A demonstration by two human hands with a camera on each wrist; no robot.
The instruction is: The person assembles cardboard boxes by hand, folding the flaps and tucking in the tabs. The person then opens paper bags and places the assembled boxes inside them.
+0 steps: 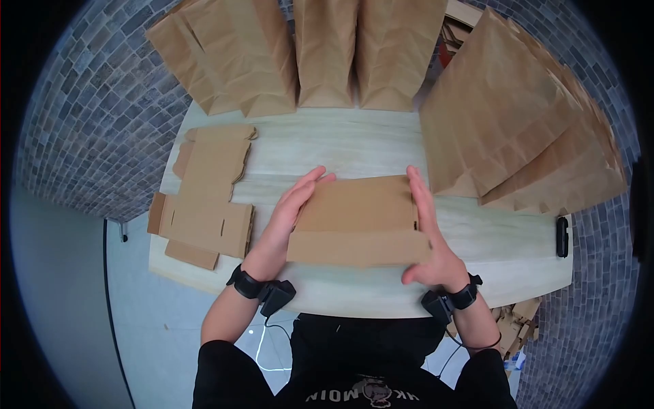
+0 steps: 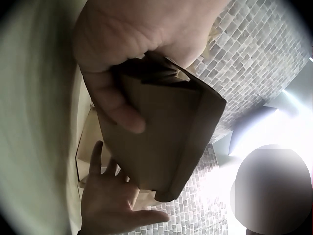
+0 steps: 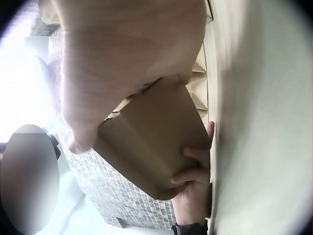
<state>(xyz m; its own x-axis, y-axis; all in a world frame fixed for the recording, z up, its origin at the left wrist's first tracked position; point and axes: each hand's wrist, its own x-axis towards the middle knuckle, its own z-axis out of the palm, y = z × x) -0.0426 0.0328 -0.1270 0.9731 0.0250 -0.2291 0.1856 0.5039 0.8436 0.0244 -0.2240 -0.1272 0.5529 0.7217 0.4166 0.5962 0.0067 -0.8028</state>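
A partly folded cardboard box (image 1: 357, 204) is held above the front middle of the table, its front flap (image 1: 357, 247) facing me. My left hand (image 1: 289, 218) grips the box's left end. In the left wrist view a finger of it bends across the underside of the box (image 2: 151, 127); in the right wrist view, fingers of the left hand (image 3: 193, 169) lie under the cardboard. Along the right end, my right hand (image 1: 436, 238) has its fingers straight against the side. The thumb of the right hand (image 2: 110, 200) spreads away from the box.
A flat, unfolded cardboard box blank (image 1: 204, 191) lies on the left of the table (image 1: 327, 146). Tall brown paper bags (image 1: 327, 54) stand along the back, and more bags (image 1: 518, 123) stand at the right. A small black object (image 1: 562, 237) sits at the right edge.
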